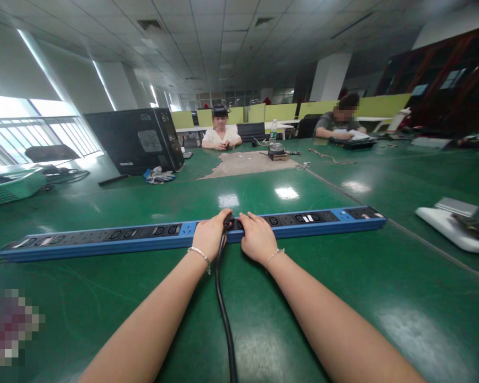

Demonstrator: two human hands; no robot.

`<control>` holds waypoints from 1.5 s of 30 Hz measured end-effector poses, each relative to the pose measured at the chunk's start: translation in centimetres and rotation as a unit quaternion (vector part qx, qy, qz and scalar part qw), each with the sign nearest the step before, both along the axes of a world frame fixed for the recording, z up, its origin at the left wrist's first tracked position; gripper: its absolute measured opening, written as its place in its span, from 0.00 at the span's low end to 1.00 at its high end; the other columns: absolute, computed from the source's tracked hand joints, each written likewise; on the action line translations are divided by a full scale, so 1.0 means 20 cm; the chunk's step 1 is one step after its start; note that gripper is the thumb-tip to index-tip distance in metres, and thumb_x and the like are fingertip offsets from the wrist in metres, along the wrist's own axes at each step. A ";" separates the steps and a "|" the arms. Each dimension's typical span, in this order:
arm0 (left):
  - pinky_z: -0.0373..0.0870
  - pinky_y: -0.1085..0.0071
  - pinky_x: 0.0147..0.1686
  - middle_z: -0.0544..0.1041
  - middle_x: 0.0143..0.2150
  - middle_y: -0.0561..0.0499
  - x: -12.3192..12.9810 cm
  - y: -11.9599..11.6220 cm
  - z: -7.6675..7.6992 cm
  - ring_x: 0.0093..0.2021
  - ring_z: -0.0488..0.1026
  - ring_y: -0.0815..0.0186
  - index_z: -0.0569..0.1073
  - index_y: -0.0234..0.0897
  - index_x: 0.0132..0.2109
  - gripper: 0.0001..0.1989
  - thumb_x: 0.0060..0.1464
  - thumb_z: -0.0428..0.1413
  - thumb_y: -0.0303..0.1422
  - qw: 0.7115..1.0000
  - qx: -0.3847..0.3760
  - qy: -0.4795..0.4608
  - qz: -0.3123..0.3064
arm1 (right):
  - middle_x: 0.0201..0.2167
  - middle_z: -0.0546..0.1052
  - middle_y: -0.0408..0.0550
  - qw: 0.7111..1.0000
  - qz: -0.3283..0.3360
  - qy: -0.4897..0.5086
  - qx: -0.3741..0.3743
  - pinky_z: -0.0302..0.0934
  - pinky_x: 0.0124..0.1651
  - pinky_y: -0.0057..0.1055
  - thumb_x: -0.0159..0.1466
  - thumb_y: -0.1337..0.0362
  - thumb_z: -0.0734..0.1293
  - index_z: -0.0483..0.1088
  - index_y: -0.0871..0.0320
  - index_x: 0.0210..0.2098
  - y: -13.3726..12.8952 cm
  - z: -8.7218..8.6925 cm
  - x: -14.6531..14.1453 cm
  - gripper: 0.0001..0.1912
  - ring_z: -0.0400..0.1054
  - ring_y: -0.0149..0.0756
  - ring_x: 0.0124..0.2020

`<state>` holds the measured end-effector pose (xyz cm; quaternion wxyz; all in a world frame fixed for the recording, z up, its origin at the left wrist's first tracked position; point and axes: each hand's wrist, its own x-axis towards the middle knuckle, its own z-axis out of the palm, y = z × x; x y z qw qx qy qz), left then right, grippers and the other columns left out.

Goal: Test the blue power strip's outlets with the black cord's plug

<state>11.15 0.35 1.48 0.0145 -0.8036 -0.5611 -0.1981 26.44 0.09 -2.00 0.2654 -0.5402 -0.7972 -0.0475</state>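
A long blue and black power strip [104,238] lies across the green table [303,298] in front of me. My left hand [211,234] is closed around a black plug at the strip's middle, and its black cable [223,308] runs down toward me. My right hand [256,234] presses on the strip just right of the plug, fingers curled over its top. Both wrists wear thin bracelets.
A black computer case [135,139] lies at the back left with gloves [158,175] beside it. A white device [455,226] sits at the right edge. Two people sit at the far side, by a grey mat [247,163] and a keyboard [351,142].
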 end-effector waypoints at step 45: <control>0.60 0.57 0.57 0.68 0.56 0.31 0.00 0.00 -0.18 0.60 0.61 0.53 0.58 0.21 0.58 0.27 0.51 0.48 0.27 0.992 0.106 0.062 -0.040 | 0.52 0.72 0.43 0.994 0.022 0.104 -0.020 0.56 0.54 0.33 0.59 0.71 0.57 0.65 0.53 0.53 0.00 0.05 -0.13 0.22 0.65 0.34 0.50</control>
